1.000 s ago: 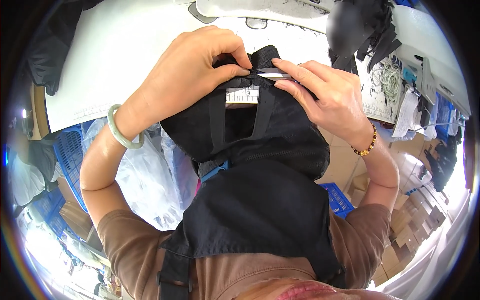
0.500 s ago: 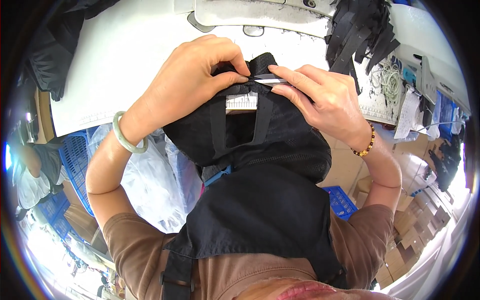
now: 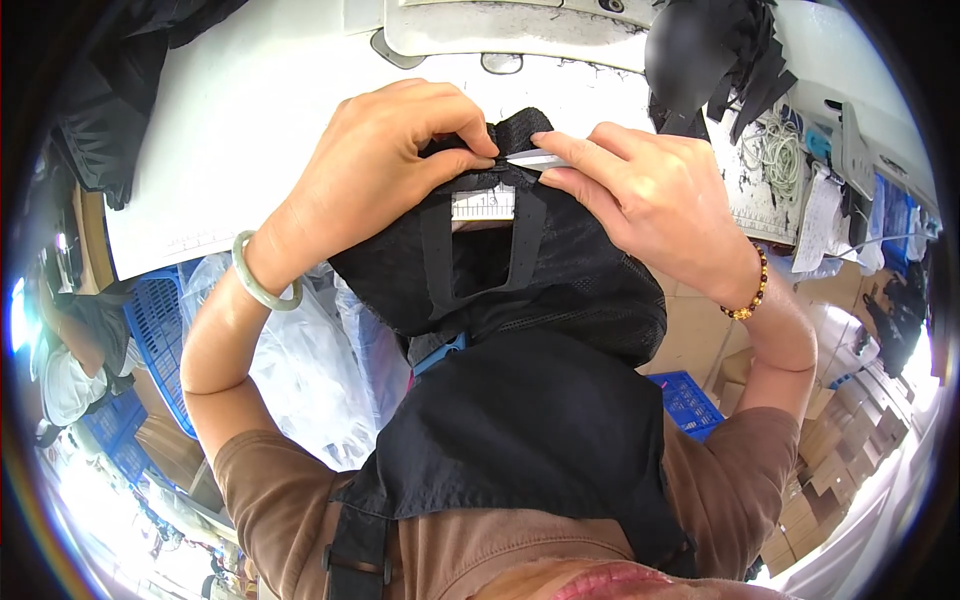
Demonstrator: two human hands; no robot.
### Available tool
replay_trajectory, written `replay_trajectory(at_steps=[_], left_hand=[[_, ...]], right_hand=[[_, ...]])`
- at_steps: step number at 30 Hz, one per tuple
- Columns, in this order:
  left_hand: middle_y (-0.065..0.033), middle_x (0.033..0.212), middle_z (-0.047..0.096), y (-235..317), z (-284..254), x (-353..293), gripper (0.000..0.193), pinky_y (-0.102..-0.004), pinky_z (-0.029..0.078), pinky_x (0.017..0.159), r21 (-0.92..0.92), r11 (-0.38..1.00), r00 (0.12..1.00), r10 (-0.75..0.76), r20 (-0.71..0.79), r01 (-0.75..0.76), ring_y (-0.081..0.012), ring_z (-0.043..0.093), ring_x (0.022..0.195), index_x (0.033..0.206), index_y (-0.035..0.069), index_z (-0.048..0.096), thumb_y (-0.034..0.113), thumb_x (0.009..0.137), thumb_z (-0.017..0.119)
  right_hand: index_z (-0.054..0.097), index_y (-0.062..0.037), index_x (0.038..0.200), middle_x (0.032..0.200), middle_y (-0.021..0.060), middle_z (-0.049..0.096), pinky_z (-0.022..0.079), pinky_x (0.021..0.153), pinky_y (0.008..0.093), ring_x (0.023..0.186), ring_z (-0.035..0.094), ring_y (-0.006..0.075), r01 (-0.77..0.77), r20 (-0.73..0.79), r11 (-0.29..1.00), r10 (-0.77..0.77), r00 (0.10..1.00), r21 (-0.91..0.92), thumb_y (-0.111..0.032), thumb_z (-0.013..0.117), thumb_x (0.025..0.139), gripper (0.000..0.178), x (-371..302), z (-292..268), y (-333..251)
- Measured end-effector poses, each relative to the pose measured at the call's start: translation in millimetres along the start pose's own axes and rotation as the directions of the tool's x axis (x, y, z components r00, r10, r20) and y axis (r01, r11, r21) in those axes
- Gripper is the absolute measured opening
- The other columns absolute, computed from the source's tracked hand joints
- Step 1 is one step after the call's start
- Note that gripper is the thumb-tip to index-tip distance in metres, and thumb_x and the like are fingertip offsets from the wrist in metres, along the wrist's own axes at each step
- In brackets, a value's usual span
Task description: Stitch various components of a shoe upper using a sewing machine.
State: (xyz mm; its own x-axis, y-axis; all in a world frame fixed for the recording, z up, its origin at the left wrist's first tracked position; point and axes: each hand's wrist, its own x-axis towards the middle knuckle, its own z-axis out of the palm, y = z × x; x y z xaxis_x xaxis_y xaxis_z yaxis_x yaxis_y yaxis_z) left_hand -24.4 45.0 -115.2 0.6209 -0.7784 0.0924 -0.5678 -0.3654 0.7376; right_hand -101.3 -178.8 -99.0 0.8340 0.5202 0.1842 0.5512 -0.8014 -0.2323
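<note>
A black mesh-and-fabric sewn piece (image 3: pixel 590 265) with a strap loop hangs over the near edge of the white table. My left hand (image 3: pixel 385 165) is closed, pinching the gathered fabric at the piece's top between thumb and forefinger. From the right, my right hand (image 3: pixel 645 190) grips a small pair of thread snips (image 3: pixel 533 160). The pale blades lie close together, with their tips at the fabric beside my left fingertips. The snips' handle is hidden inside my right hand. Through the loop shows a ruler scale (image 3: pixel 483 206) along the table edge.
A white machine base (image 3: pixel 520 28) stands at the back. Black strips (image 3: pixel 765 75) hang at the back right, near a bundle of pale cord (image 3: pixel 775 165). Below the table are clear plastic bags (image 3: pixel 300 350), a blue basket (image 3: pixel 165 335) at left and a blue crate (image 3: pixel 690 402) at right.
The snips' blades, spread apart before, are now nearly together at the fabric. My left hand keeps its pinch. The view has shifted slightly.
</note>
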Motion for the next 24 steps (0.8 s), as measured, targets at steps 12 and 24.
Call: replay_trajectory(at_steps=[12, 24], left_hand=[[-0.0041, 0.085, 0.066, -1.1, -1.1, 0.1, 0.014, -0.0282, 0.05, 0.072, 0.041, 0.997, 0.998, 0.066, 0.012, -0.067, -0.0193, 0.062, 0.081, 0.079, 0.004, 0.063, -0.002, 0.068, 0.068], [-0.0044, 0.097, 0.057, 2.7, 2.2, -9.3, 0.022, -0.0277, 0.052, 0.069, 0.134, 0.984, 0.993, 0.115, -0.002, -0.113, -0.0178, 0.06, 0.084, 0.085, 0.006, 0.067, -0.005, 0.066, 0.071]], right_hand=[[0.058, -0.0108, 0.086, 0.063, 0.0036, 0.054, 0.046, 0.048, 0.028, 0.058, 0.062, 0.0182, -0.063, 0.046, 0.998, 0.063, 0.997, -0.009, -0.023, 0.061, 0.084, 0.012, -2.2, 2.2, -7.2], [0.061, -0.0107, 0.095, 0.069, 0.0022, 0.055, 0.046, 0.047, 0.0271, 0.055, 0.059, 0.0172, -0.031, -0.104, 0.998, 0.037, 0.994, 0.059, -0.026, 0.065, 0.082, 0.02, -11.1, 17.6, 2.1]])
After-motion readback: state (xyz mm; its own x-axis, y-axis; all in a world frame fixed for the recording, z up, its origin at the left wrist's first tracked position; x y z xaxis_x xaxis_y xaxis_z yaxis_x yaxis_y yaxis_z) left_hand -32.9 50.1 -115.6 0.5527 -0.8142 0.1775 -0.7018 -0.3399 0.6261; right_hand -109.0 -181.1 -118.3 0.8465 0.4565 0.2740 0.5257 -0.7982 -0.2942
